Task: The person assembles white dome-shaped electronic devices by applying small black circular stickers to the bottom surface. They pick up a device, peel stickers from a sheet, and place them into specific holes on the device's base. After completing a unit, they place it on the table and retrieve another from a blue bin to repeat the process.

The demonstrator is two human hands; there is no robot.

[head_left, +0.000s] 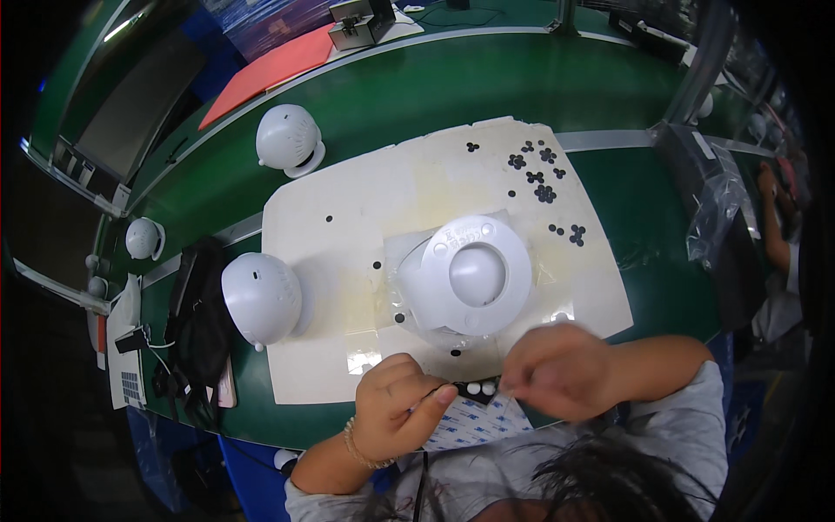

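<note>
Board, pale and wide, lies on the green table. On it sits a round white shell with its flat ring up. It seems to sit that way so the ring is easy to see and reach. Clear wrap sticks out beside it, maybe to keep the shell from getting scratched.

The left hand pinches a small black strip with white dots on it, thumb and finger pressed together. The strip is at the front edge of the board, close to the person's body, likely so both hands can reach it and it stays steady. The right hand is just beside its other end, with its fingers curled in. That hand is blurry, so I can't tell if it pinches anything. White paper with blue marks shows just below the strip.

The strip's long side seems to run left to right, from one hand to the other, but fingers hide one end. The shell's ring faces up, and its round body pokes out to the left. Little black dots lie in bunches at the far right, perhaps there to be out of the way.
</note>
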